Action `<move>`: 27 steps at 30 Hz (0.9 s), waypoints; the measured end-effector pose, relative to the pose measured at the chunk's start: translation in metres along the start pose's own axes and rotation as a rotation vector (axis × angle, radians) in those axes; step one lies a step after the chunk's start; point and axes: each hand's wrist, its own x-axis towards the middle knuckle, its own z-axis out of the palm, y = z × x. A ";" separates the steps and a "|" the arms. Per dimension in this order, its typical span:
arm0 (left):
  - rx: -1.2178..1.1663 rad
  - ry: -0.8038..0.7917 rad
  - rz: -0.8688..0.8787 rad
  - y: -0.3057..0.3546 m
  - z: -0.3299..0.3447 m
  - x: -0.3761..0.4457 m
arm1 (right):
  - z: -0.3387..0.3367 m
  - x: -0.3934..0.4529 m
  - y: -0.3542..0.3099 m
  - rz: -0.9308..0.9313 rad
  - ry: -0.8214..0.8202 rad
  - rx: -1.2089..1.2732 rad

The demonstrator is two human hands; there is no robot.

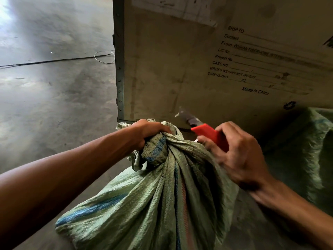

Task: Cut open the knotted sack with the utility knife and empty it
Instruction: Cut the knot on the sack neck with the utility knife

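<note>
A pale green woven sack (144,201) with blue stripes stands on the floor in front of me, its mouth tied in a thick knot (158,148). My left hand (146,130) grips the bunched top of the sack just above the knot. My right hand (237,150) holds a red utility knife (210,134) to the right of the knot, its metal blade (187,116) extended and pointing up and to the left, clear of the fabric. The right hand's lower fingers rest against the sack's neck.
A large wooden shipping crate (207,60) with printed labels stands directly behind the sack. Another green sack (306,150) lies at the right. Grey concrete floor (54,96) stretches to the left, with a thin cable (104,56) lying on it.
</note>
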 end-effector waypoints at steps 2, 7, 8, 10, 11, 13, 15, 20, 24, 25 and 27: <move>0.044 0.087 0.147 0.002 0.000 -0.005 | -0.002 0.006 0.004 0.176 0.048 0.248; 0.299 -0.009 0.771 0.016 0.009 -0.026 | -0.001 0.024 0.023 0.632 0.085 0.748; 0.368 -0.034 0.867 0.018 0.013 -0.030 | 0.000 0.027 0.026 0.694 0.057 0.842; 0.445 -0.078 0.981 0.016 0.022 -0.038 | 0.001 0.033 0.026 0.774 -0.031 0.992; 0.461 -0.088 1.005 0.014 0.028 -0.041 | 0.002 0.036 0.024 0.774 -0.058 1.027; 0.535 -0.057 1.028 0.010 0.035 -0.048 | 0.003 0.041 0.020 0.721 -0.061 1.085; 0.724 -0.038 1.006 0.016 0.033 -0.057 | 0.006 0.045 0.017 0.678 -0.030 1.106; 0.664 0.538 1.371 0.063 0.016 -0.087 | 0.005 0.049 0.011 0.631 0.007 1.151; 0.501 0.466 0.834 0.095 0.008 -0.088 | 0.000 0.048 0.001 0.508 -0.085 1.153; 0.423 0.250 0.660 0.095 0.008 -0.086 | -0.001 0.047 -0.001 0.497 -0.100 1.130; 0.218 -0.032 0.552 0.084 0.008 -0.075 | -0.001 0.046 -0.005 0.529 -0.129 1.050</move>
